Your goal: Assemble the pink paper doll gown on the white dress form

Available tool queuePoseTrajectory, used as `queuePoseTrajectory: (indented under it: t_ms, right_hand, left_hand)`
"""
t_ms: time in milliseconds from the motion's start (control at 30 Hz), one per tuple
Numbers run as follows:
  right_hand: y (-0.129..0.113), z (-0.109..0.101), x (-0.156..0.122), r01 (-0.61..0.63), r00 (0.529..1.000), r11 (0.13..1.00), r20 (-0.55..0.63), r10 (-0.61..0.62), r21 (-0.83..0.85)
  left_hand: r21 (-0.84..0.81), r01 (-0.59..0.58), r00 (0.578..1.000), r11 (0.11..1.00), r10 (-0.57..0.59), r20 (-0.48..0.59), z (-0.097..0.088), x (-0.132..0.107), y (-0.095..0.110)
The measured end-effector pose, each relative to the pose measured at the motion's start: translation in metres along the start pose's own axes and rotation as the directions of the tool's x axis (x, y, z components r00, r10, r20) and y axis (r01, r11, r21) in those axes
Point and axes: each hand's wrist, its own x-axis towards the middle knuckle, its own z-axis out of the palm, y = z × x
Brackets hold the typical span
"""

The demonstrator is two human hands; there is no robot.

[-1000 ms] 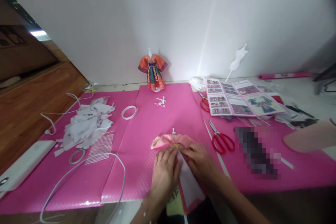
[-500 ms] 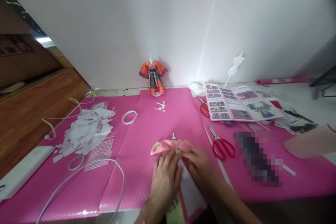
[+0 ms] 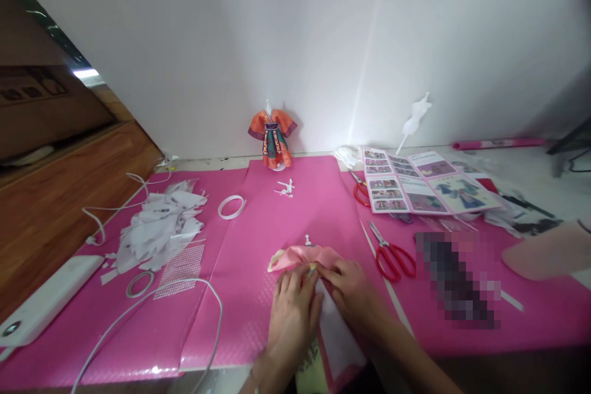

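Note:
A small doll dress [image 3: 318, 253] with pink sleeves lies at the front of the table, its white and yellow-green skirt running toward me. The neck of a white mannequin [image 3: 308, 239] pokes out above it. My left hand [image 3: 294, 308] presses its fingers together on the dress's waist from the left. From the right, my right hand [image 3: 353, 292] pinches the cloth at the same spot. Between the fingertips shows a bit of yellowish fabric, partly hidden.
Red-handled scissors [image 3: 392, 255] lie right of my hands, near an instruction sheet [image 3: 427, 181]. A dressed orange doll form [image 3: 274, 138] stands at the wall. To the left are white scraps [image 3: 159, 228], tape rolls [image 3: 231, 207] and a white cable [image 3: 219, 314].
The view has shifted slightly, so everything sits a little farther right. Both hands keep their hold on the dress's waist with barely any movement.

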Motion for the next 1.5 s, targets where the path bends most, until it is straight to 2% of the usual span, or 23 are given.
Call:
queuePoseTrajectory:
  t_ms: [267, 533, 900, 1033, 1167, 1367, 1500]
  right_hand:
    - [-0.003, -0.005, -0.001, -0.007, 1.000, 1.000, -0.020, 0.007, -0.015]
    - [0.006, -0.014, -0.004, -0.053, 0.986, 0.998, -0.156, 0.056, 0.027]
    - [0.003, -0.021, -0.005, -0.077, 0.986, 0.995, -0.140, 0.085, 0.063]
    - [0.001, -0.019, -0.002, -0.031, 0.984, 0.998, -0.173, 0.040, 0.058]
    - [-0.004, -0.017, 0.001, 0.002, 0.991, 0.999, -0.135, 0.005, 0.049]
    - [-0.009, -0.016, 0.004, -0.009, 0.999, 0.999, -0.037, 0.011, 0.040]
    - [-0.009, -0.015, 0.003, -0.022, 1.000, 1.000, -0.012, 0.022, 0.019]
  left_hand:
    - [0.008, -0.011, 1.000, 1.000, 0.011, 0.002, -0.003, 0.003, 0.003]
    - [-0.021, 0.024, 1.000, 0.999, -0.024, 0.013, -0.007, 0.005, 0.005]
    - [-0.037, 0.035, 0.999, 0.999, -0.034, 0.025, -0.008, 0.006, 0.005]
    - [-0.032, 0.036, 0.999, 0.999, -0.035, 0.032, -0.007, 0.006, 0.005]
    - [-0.035, 0.030, 0.999, 0.999, -0.030, 0.020, -0.007, 0.006, 0.005]
    - [-0.060, 0.034, 0.999, 0.998, -0.034, 0.014, -0.006, 0.006, 0.005]
    - [-0.066, 0.029, 1.000, 0.997, -0.029, 0.004, -0.004, 0.005, 0.004]
